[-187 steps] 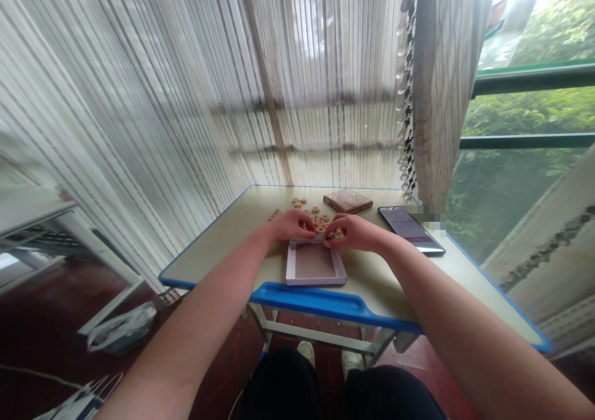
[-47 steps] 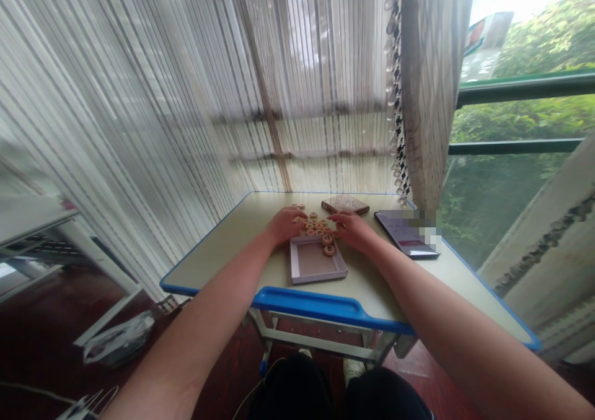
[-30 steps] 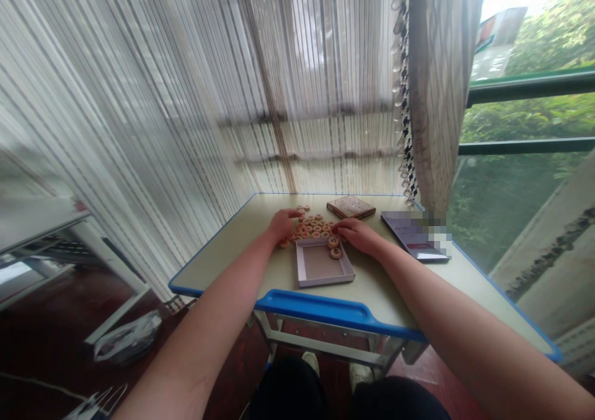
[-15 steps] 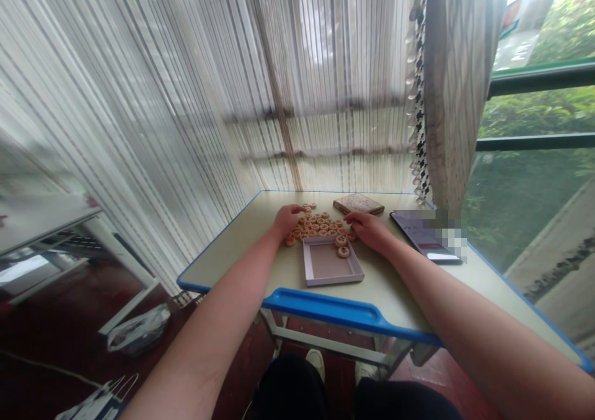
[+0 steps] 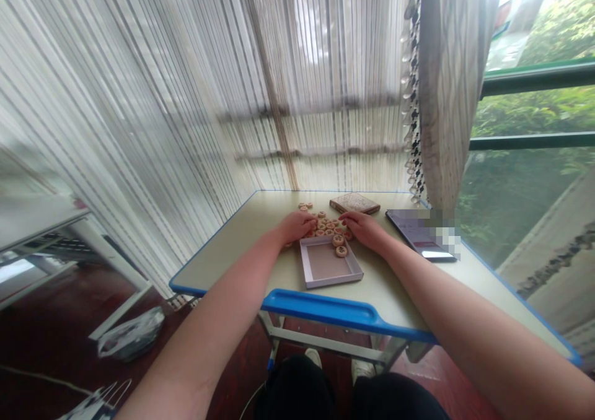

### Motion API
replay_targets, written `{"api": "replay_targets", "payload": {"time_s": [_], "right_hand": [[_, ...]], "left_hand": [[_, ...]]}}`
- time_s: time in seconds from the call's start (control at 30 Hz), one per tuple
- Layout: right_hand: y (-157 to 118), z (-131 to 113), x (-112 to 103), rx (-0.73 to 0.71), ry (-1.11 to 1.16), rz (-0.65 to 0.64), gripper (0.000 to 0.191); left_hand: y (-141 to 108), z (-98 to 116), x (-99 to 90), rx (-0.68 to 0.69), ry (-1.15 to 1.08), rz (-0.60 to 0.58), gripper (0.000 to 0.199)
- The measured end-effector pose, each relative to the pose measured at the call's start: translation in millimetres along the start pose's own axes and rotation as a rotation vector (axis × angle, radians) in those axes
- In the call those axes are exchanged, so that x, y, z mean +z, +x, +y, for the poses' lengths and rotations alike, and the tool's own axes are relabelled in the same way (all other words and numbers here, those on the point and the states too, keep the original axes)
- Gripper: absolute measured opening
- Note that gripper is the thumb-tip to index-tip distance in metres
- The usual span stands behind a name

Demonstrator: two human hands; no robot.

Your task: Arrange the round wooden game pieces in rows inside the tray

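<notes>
Several round wooden Chinese chess pieces (image 5: 329, 225) lie in a loose cluster behind a shallow open box (image 5: 304, 265). My left hand (image 5: 296, 225) rests over the left part of the cluster, fingers stretched across the pieces and covering some. On the opposite side, my right hand (image 5: 363, 227) is at the cluster's edge with its fingers extended, next to a piece by the box. Two dark-marked pieces are at the box's right side: one chess piece (image 5: 338, 241) by the back corner, another piece (image 5: 341, 251) just in front of it.
A flat brown patterned box (image 5: 355, 203) lies behind my right hand. To the right is a dark tablet-like device (image 5: 421, 240), partly blurred out. The table (image 5: 223, 253) has a blue rim and a blue front tray (image 5: 320, 306). Curtains hang behind it.
My left hand has moved right and nearer, from the cluster's left edge onto its pieces. My right hand stays almost in place beside the cluster. The view has shifted slightly.
</notes>
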State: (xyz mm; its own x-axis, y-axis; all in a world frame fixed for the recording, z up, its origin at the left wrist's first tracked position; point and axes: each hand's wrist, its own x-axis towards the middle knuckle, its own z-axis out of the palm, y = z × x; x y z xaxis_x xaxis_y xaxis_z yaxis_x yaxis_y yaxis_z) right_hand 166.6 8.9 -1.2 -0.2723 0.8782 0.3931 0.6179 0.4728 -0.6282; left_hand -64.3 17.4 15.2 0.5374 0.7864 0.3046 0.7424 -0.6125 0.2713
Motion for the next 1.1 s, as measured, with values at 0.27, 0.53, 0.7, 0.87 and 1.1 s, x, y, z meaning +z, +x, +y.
{"api": "replay_targets", "payload": {"time_s": [0.27,0.53,0.7,0.87,1.1], "right_hand": [[-6.1,-12.4,-8.7,0.056,0.05,-0.11,0.027],[-10.3,-18.3,-31.6,0.114,0.215,-0.521,0.046],[-19.9,-20.1,-52.0,0.164,0.186,-0.697,0.088],[-30.7,-22.4,-62.4,0.173,-0.009,-0.735,0.11],[-33.1,-40.7,-56.9,0.128,-0.164,-0.791,0.119]], "left_hand": [[-0.9,-7.1,-0.9,0.032,0.086,0.038,0.028],[-3.2,-7.8,-0.7,-0.107,-0.098,0.175,0.023],[-6.1,-5.1,-1.2,-0.177,-0.275,0.306,0.021],[-6.6,-8.1,-0.3,-0.202,-0.322,0.366,0.022],[-6.5,-0.9,0.0,-0.214,-0.441,0.337,0.029]]}}
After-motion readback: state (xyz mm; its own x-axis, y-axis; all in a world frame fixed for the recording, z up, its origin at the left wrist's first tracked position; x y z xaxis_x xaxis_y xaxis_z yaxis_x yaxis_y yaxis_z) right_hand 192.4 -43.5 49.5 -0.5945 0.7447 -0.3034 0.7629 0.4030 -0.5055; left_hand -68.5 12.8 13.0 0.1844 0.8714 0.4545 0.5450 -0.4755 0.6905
